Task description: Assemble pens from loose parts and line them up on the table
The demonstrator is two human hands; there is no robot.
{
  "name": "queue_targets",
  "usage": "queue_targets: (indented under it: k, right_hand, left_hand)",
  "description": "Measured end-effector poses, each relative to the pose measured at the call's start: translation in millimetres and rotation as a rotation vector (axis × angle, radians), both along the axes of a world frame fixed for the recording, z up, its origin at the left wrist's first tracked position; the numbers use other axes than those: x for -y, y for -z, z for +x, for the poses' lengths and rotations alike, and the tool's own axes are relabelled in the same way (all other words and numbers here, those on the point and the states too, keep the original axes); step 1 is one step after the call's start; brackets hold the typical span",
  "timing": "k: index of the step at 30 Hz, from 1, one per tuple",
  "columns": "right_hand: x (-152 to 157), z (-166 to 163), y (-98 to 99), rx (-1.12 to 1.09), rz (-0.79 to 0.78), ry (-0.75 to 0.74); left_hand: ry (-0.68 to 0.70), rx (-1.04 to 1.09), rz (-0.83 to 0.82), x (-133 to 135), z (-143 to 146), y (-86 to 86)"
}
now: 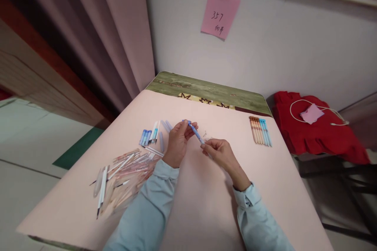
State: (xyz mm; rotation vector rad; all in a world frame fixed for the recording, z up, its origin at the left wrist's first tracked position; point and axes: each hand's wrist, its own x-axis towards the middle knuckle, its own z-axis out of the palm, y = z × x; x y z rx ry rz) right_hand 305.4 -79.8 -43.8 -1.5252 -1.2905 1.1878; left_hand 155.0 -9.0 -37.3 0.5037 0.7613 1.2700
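Both my hands hold one blue pen (195, 131) over the pink table top (206, 196). My left hand (178, 141) pinches its upper, capped end with closed fingers. My right hand (219, 153) grips the lower, clear end, fingers curled round it. To the left lie several blue caps (145, 137), loose white refills (154, 131) and a heap of clear pen barrels and wrappers (123, 174). A neat row of finished orange and blue pens (260, 131) lies at the right, far from both hands.
The table stands against a white wall with a pink paper note (219, 14). A curtain (112, 35) hangs at the left. A red cloth (315, 131) with a white cable and a pink slip lies on a stand to the right.
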Motion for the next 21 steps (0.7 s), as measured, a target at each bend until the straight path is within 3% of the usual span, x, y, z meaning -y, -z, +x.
queue_targets:
  k: [21]
  right_hand:
    - [0.1,-0.7,0.6,0.023,-0.008,-0.004]
  left_hand:
    - [0.001,0.080,-0.074,-2.0,-2.5,-0.6]
